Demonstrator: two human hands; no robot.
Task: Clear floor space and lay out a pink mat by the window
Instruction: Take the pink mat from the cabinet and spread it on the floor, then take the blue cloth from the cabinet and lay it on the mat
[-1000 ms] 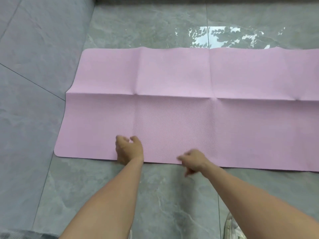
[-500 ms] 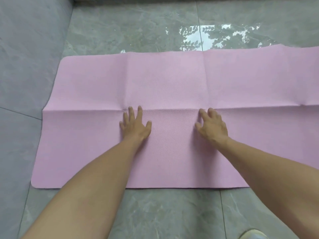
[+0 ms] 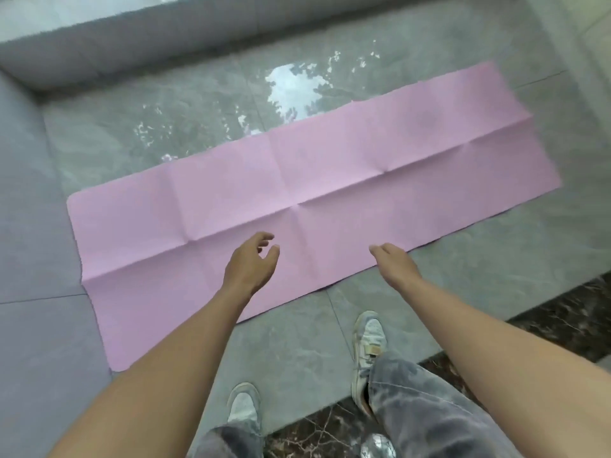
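Head view, looking down from a standing position. The pink mat [image 3: 363,166] lies unrolled and flat on the glossy grey floor tiles [image 3: 297,358], running on a slant from lower left to upper right; one lengthwise crease and several crosswise creases divide its surface into panels. Its left end lies along the seam with a duller grey tiled area [image 3: 33,226], and its far long edge lies beside a bright reflection of sky and foliage [image 3: 291,84] on the floor, below a low grey ledge [image 3: 132,41]. The left hand [image 3: 251,262] is held over the near half of the mat, fingers loosely curled and thumb apart, gripping nothing. The right hand [image 3: 395,262] is held over the mat's near edge, fingers relaxed and nearly straight, likewise gripping nothing; whether either hand touches the mat cannot be told. Both forearms are bare. Below them, the left shoe [image 3: 243,406] and the right shoe [image 3: 370,335], pale and worn, stand on the grey tiles just short of the mat, beneath washed grey jeans [image 3: 429,408]. A dark veined marble border [image 3: 562,322] crosses the lower right
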